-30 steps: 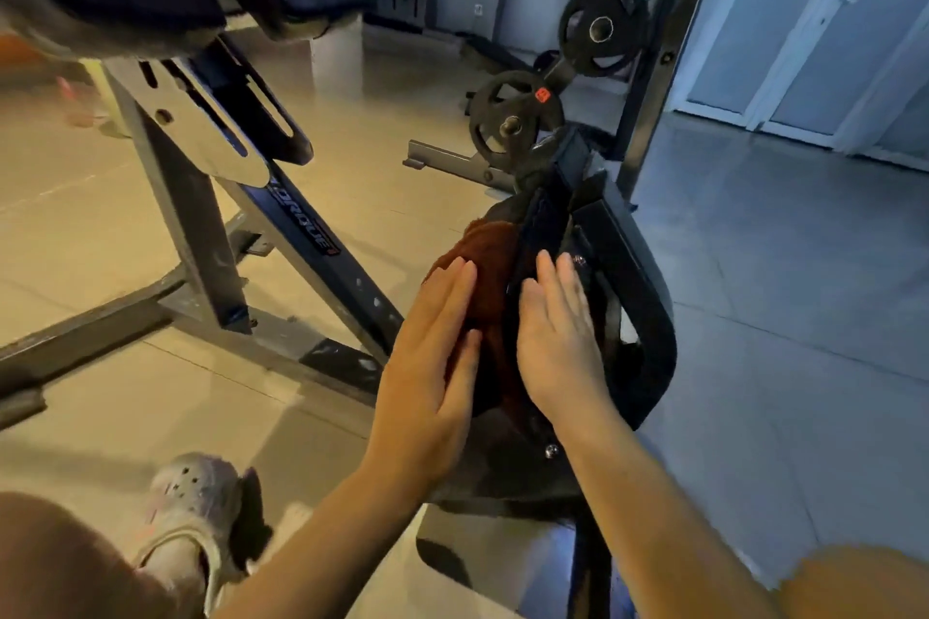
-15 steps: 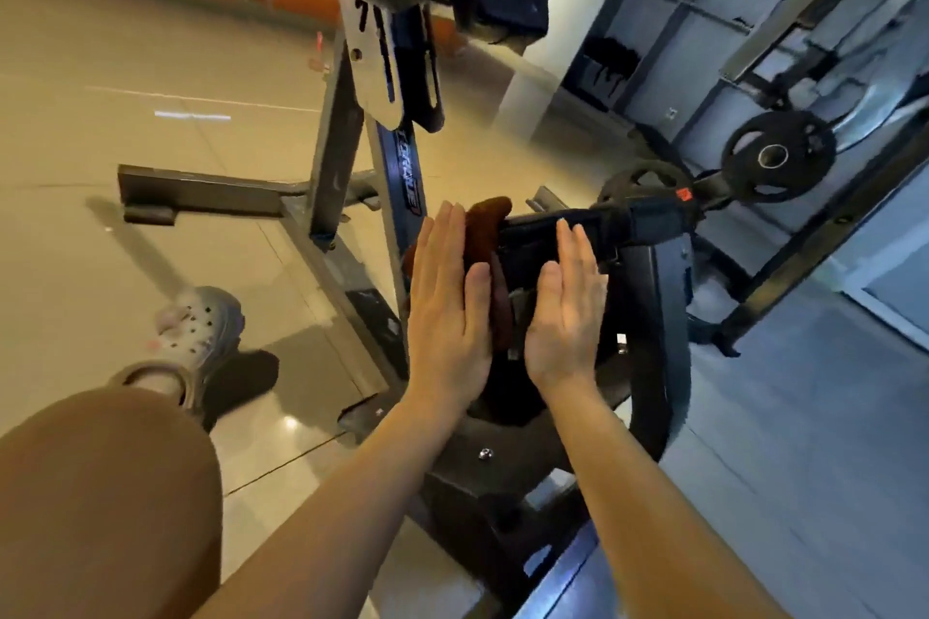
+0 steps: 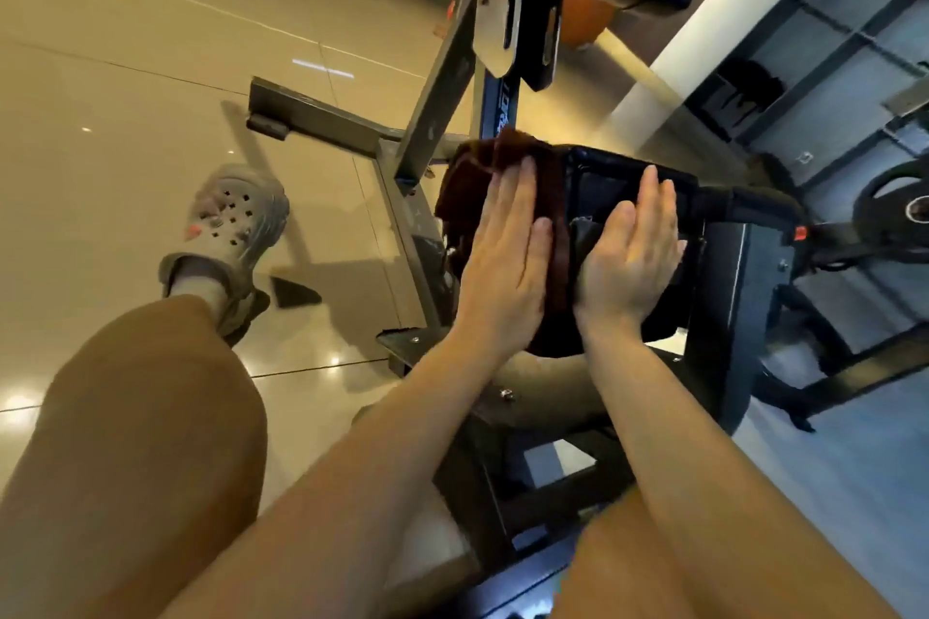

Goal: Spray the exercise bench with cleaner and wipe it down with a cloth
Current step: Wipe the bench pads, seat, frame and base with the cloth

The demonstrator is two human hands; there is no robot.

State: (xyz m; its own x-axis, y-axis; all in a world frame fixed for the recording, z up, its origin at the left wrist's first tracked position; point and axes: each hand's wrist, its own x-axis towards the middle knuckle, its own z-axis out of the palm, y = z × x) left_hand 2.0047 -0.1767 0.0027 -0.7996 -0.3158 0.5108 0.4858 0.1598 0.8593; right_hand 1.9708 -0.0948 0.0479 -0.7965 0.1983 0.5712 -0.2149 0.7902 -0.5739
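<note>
My left hand [image 3: 507, 256], grip spread flat, presses cloth [image 3: 470, 176] against pad [image 3: 613, 176] for friction; right hand [image 3: 631, 261], at 3 o'clock, flat, braces pad.

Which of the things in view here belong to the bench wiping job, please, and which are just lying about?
Part of the job:
brown cloth, under the flat left hand
black seat pad, under the flat right hand
bench frame

Just there:
weight plate
grey clog
white pillar
</note>
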